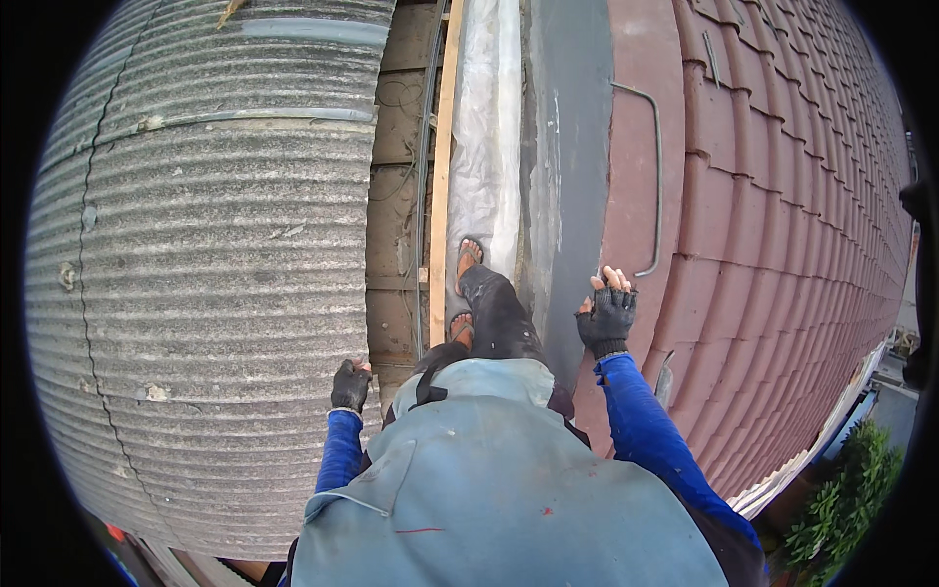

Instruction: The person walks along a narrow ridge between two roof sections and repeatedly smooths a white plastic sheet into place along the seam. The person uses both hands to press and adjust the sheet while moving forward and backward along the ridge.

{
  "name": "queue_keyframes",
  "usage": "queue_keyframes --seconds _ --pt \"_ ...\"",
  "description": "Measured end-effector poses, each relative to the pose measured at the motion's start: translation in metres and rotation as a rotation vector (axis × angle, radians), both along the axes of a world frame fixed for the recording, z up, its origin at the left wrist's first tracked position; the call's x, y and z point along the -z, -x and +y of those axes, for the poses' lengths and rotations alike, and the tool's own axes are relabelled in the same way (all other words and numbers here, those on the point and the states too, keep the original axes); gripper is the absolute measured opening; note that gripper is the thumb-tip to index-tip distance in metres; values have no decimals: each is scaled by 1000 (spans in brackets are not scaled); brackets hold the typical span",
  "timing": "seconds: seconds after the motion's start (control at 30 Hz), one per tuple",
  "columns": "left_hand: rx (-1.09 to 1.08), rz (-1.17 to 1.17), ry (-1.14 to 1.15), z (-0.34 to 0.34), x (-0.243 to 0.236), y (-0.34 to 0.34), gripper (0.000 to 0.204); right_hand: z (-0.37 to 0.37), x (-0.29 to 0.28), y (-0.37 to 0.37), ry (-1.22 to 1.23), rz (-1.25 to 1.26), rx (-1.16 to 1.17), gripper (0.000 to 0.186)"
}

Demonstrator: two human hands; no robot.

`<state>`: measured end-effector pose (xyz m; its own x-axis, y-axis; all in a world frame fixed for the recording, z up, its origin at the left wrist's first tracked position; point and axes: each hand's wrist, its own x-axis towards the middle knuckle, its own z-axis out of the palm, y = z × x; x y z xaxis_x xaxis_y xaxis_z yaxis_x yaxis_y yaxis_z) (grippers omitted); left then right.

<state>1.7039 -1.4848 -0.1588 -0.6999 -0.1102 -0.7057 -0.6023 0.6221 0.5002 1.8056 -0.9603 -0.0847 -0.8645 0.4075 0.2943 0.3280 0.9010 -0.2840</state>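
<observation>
My right hand (606,313), in a black fingerless glove, is raised beside the maroon strip (641,137) with its bent fingers apart and nothing visible in them. My left hand (352,384), also gloved, is near the edge of the grey corrugated roof (215,245); its fingers are mostly hidden. Both sandalled feet (468,252) are on a narrow whitish channel (484,117), next to a wooden batten (440,176).
A dark gap (396,137) with cables runs left of the batten. A grey band (572,147) lies right of the channel, and a bent metal rod (657,176) is on the maroon strip. Maroon tiles (782,196) curve away rightward, with foliage (846,499) below.
</observation>
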Motion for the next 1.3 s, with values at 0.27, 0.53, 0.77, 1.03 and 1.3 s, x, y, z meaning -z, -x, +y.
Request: queue_keyframes --seconds 0.27,0.53,0.77,1.03,1.3 --pt "142 -112 73 20 -15 43 40 1 1 0 -14 -39 17 37" --pt "445 -83 46 112 -24 179 38 -2 2 -1 -32 -138 68 31" --pt "262 36 46 139 -38 265 39 23 -78 83 56 -33 225 35" --pt "442 2 68 165 -62 308 43 113 -58 214 -8 126 327 48" --pt "354 -42 100 173 -59 334 45 113 -45 205 -4 91 330 47"
